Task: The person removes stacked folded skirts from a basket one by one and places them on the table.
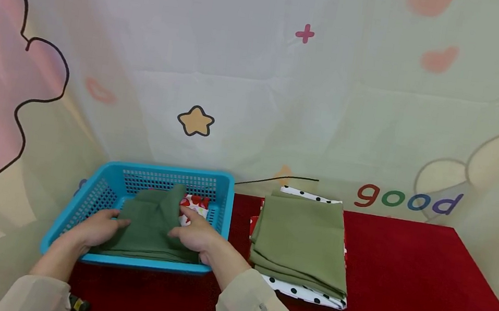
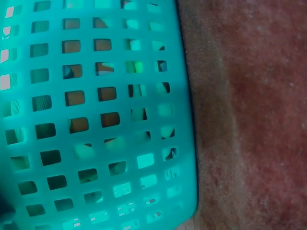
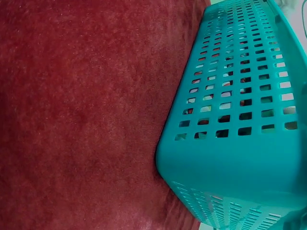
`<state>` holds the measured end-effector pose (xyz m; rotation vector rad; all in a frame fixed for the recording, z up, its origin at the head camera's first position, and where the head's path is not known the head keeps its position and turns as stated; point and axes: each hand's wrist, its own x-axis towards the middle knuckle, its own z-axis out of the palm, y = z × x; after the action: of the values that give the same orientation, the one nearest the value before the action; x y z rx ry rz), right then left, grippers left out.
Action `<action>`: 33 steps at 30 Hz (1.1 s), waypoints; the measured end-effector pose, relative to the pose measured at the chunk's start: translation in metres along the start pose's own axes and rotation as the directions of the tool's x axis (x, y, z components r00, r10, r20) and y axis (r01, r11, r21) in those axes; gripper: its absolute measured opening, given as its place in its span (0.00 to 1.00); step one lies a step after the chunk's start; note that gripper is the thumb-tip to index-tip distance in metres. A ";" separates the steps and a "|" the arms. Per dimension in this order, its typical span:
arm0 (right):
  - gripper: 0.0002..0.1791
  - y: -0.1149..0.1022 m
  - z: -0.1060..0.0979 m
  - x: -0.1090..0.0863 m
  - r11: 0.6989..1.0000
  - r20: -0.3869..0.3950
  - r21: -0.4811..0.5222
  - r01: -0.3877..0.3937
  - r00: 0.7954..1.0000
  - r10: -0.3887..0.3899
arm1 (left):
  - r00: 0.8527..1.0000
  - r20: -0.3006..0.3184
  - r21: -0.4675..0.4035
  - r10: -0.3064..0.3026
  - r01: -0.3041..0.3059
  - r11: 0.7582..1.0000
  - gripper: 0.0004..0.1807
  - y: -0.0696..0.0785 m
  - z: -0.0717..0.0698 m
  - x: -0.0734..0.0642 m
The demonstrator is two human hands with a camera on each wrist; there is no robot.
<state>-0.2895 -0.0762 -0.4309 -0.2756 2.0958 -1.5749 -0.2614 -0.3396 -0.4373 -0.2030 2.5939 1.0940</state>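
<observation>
Because the dark green cloth is folded into flat layers, it should handle as something light, limp and soft, with no risk of breaking, though its upper layers could slide or crumple. A hold that takes every layer at once, by the left and right edges or along the folded front edge, seems safest. Its longer side appears to run left to right, level with the near wall of the blue basket in which it lies; the folded edges face the person, while a raised pleat near its right side points away toward the far wall.

At the cloth's left side rests the left hand, its thumb over the fabric; whether hidden fingers tuck underneath, I cannot tell. Against the right side lies the right hand, index finger and thumb spread apart rather than pinching. Just beyond that hand, a red-and-white patterned cloth shows inside the basket. Farther right, an olive cloth tops a folded stack on the red table cover.
</observation>
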 end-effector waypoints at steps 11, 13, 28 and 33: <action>0.39 -0.010 0.002 0.008 0.994 0.027 0.106 -0.040 0.999 0.038 | 1.000 -0.002 -0.044 0.004 -0.005 0.999 0.43 0.006 -0.012 -0.006; 0.41 -0.010 0.001 0.009 0.986 0.012 0.154 -0.056 0.998 0.055 | 1.000 0.008 -0.060 0.005 -0.004 0.998 0.45 0.008 -0.012 -0.006; 0.38 -0.004 -0.005 0.012 0.941 0.055 0.336 -0.053 0.998 0.037 | 0.985 -0.026 -0.097 0.170 -0.172 0.980 0.42 0.005 -0.001 -0.004; 0.37 -0.003 -0.008 0.013 0.919 0.061 0.392 -0.036 0.998 0.013 | 0.988 -0.045 -0.112 0.151 -0.155 0.982 0.44 0.005 0.000 -0.003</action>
<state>-0.3046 -0.0761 -0.4303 -0.1488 1.6819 -1.9026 -0.2594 -0.3357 -0.4328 -0.0497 2.6159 1.3065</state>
